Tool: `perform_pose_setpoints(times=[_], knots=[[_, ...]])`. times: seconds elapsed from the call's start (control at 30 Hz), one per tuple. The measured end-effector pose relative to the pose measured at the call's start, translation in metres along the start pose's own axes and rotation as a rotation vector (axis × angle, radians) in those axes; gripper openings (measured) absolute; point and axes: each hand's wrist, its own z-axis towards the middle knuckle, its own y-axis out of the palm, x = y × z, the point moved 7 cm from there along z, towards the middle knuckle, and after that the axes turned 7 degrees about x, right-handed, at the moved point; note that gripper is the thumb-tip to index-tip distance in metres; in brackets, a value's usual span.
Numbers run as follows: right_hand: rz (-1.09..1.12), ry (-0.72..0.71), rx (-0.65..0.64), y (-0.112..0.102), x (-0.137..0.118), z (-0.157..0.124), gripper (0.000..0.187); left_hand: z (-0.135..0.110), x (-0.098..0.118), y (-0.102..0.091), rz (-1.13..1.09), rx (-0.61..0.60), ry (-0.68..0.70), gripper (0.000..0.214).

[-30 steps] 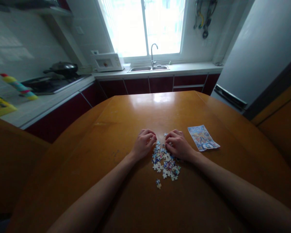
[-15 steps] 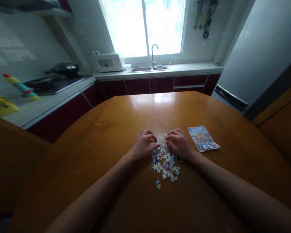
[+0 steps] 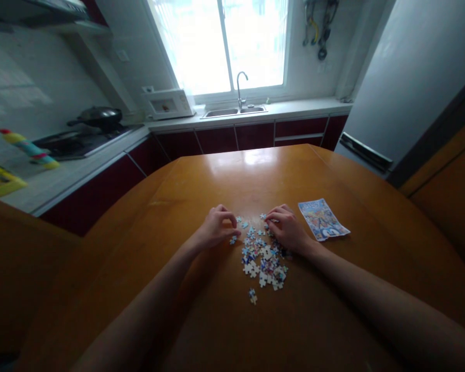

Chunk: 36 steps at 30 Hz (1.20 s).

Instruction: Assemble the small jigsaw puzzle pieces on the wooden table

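A loose heap of jigsaw pieces (image 3: 266, 252) is spread on the near middle of the brown wooden surface (image 3: 217, 181), with both white backs and printed faces turned up. A small clump (image 3: 252, 293) is set apart on the near side, and a few bluish pieces (image 3: 244, 225) are scattered toward the far left of the heap. The left hand (image 3: 218, 226) is held just left of these, its grip parted in a wide curve, with nothing seen between thumb and fingers; a stray piece (image 3: 233, 240) lies just below the thumb, and whether it is touched cannot be told. The right hand (image 3: 289, 229) is placed over the heap's right side, fingers curled down; whether anything is held there cannot be told, since that part is hidden. Covered pieces could be dragged or flipped if the right wrist is slid sideways, and the stray piece could be knocked away by a careless thumb. A printed sheet (image 3: 322, 219) is laid farther right, where it could be nudged by a wide sweep.
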Motion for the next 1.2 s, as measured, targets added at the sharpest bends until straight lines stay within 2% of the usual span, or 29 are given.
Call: perform_pose_setpoints(times=[0.1,0.2,0.3,0.47,0.6,0.77,1.0,1.1,1.2], knots=[[0.015,0.006,0.011,-0.001,0.001,0.0,0.015,-0.002,0.028,0.005,-0.068,-0.029,0.2,0.011],[0.029,0.012,0.013,-0.002,0.002,0.001,0.016,-0.008,0.037,0.015,-0.049,-0.103,0.302,0.012],[0.036,0.022,0.018,-0.003,0.001,0.001,0.016,-0.011,0.028,0.018,-0.02,-0.115,0.319,0.01],[0.041,0.035,0.046,-0.006,0.001,0.002,0.016,-0.011,0.018,0.009,-0.04,-0.038,0.293,0.011],[0.048,0.046,0.06,-0.007,0.001,0.003,0.016,-0.013,0.035,0.01,-0.069,0.008,0.317,0.015],[0.057,0.048,0.066,-0.007,0.001,0.003,0.016,-0.021,0.056,0.027,-0.091,-0.085,0.404,0.017],[0.066,0.058,0.06,-0.006,0.003,0.003,0.016,-0.031,0.074,0.039,-0.017,-0.163,0.47,0.037],[0.064,0.057,0.06,-0.005,0.003,0.003,0.016,-0.034,0.081,0.043,0.024,-0.199,0.481,0.037],[0.053,0.059,0.058,-0.005,0.003,0.003,0.017,-0.034,0.081,0.044,0.029,-0.183,0.469,0.032]])
